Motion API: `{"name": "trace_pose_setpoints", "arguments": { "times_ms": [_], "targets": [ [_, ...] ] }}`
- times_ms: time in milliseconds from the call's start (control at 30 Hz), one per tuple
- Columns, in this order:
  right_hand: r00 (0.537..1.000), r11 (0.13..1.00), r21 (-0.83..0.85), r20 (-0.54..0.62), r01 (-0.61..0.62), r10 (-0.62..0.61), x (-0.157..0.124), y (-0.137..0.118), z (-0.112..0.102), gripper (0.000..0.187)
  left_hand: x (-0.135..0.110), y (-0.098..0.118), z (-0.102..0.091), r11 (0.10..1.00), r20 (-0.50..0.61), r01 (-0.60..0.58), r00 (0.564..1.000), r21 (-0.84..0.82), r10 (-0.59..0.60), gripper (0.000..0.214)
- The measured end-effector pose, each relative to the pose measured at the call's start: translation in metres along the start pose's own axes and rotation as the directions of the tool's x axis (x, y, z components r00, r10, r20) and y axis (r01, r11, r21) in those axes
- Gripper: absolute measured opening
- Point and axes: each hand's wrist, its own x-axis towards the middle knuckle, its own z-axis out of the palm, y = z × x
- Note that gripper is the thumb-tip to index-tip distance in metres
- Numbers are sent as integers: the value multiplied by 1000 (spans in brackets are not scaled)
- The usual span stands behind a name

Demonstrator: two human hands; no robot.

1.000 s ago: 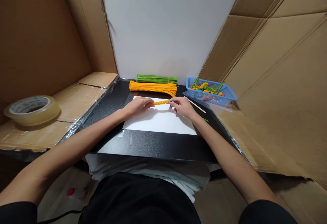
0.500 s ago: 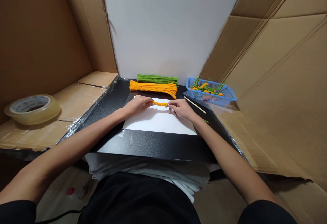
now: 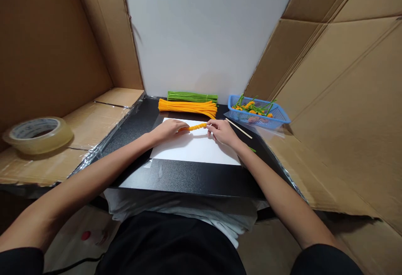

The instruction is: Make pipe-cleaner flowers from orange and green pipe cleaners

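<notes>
Orange pipe cleaner [image 3: 196,127], crinkled along its middle, is over a white paper sheet [image 3: 194,151]. Left hand [image 3: 168,129] pinches its left end and right hand [image 3: 220,132] pinches its right end, so the hands are apart. Wooden stick [image 3: 238,128] lies just right of right hand. Far away are orange bundle [image 3: 187,107], green bundle [image 3: 192,97] and blue basket [image 3: 258,118].

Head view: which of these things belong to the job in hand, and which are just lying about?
Job: left hand, right hand, crimped orange pipe cleaner, white paper sheet, orange bundle, green bundle, wooden stick, blue basket.
Lying about: clear tape roll, cardboard panels.
</notes>
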Motion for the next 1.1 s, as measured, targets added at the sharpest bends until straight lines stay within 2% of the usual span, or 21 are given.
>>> {"name": "trace_pose_setpoints", "arguments": {
  "times_ms": [100, 200, 300, 400, 567, 800, 967, 1100],
  "targets": [
    [1000, 998, -67, 12, 12, -11, -2, -4, 2, 18, 0, 3, 1, 996, 43, 16, 999, 89, -20, 31],
    [999, 998, -52, 47, 27, -25, -4, -9, 10, 16, 3, 13, 4, 977, 12, 70, 997, 200, -74, 43],
    [995, 997, -24, 69, 71, -69, -6, -15, 19, 10, 7, 23, 6, 967, 64, 3, 998, 256, -20, 34],
    [993, 992, -52, 39, 115, -113, -7, -18, 21, 6, 8, 26, 7, 972, 117, -20, 993, 234, -8, 28],
    [984, 981, -78, 14, 179, -178, -8, -20, 16, 8, 4, 22, 8, 995, 117, -4, 993, 97, -8, 28],
    [996, 994, 68, 37, 83, -86, -10, -19, 26, 12, 1, 23, 13, 995, 115, -21, 993, 93, 10, 27],
    [993, 992, -61, 46, 112, -110, -7, -17, 16, 6, 2, 18, 9, 997, 119, 15, 993, 76, -24, 28],
    [990, 990, -58, 61, 131, -127, -9, -20, 15, 13, 3, 21, 9, 997, 150, 9, 988, 83, -21, 30]
  ]
}}
